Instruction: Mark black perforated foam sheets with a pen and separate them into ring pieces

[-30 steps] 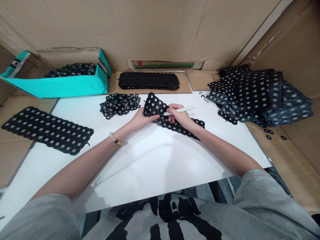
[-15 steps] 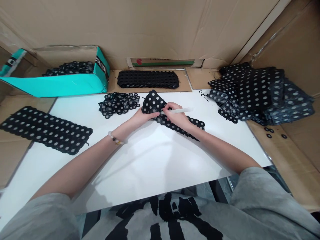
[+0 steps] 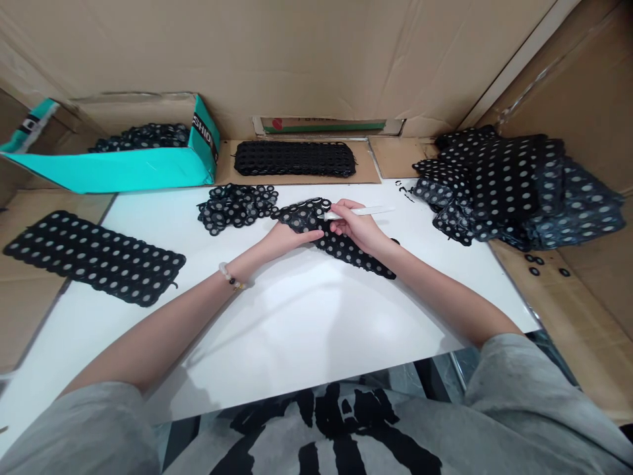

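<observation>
The right hand (image 3: 357, 229) clenches a slim white pen-like stick (image 3: 363, 212), its tip pointing left over a strip of black openwork lace with pale round dots (image 3: 346, 253). The strip lies mid-table on the white tabletop (image 3: 306, 330), its long axis slanting from upper left to lower right beneath both hands. The left hand (image 3: 291, 241) rests open on its upper end. Beyond lie a heap of loose black rings (image 3: 236, 208) and, towards the far right corner, a large pile of dotted black lace panels (image 3: 514, 188).
</observation>
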A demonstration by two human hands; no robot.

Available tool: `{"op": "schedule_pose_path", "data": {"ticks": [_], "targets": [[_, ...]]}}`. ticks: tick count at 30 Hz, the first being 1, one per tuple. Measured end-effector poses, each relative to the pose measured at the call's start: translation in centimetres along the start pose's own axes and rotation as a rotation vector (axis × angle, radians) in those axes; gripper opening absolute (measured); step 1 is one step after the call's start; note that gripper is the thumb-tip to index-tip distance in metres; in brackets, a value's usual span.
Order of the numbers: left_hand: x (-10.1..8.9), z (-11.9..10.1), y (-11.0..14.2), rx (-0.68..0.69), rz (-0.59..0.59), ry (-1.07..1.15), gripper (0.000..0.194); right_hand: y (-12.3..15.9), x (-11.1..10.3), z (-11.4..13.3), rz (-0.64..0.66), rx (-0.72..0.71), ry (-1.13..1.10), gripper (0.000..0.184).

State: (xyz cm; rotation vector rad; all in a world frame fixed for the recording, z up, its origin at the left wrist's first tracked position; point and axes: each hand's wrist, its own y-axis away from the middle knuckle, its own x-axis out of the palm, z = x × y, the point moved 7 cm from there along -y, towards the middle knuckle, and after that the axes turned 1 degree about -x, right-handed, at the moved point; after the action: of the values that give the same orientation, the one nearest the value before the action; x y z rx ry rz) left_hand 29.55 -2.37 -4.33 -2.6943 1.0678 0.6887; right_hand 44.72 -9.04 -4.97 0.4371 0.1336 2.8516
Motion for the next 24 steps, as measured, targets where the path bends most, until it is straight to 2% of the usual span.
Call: {"op": "schedule_pose_path", "data": {"ticks": [4,9,17,24], "targets": [[-0.1,0.7,-0.2,-0.031,-0.029,0.086,0.059,0.0,-0.3,-0.1,-0.035,0.032,0.037,0.036],[0.1,1.5,-0.3,-0.084,-0.002,0.241,0.056,-0.1,-0.8,-0.3,-0.073,0.044,0.073,0.031],[0.3,2.0,-0.6,-0.087,0.011,0.280,0.059,-0.1,-0.8,-0.5,-0.066,0.026,0.067,0.031],[0.2,1.4,-0.4,-0.085,0.004,0.297,0.056,-0.2,-0.9,-0.5,-0.063,0.000,0.061,0.030]]}}
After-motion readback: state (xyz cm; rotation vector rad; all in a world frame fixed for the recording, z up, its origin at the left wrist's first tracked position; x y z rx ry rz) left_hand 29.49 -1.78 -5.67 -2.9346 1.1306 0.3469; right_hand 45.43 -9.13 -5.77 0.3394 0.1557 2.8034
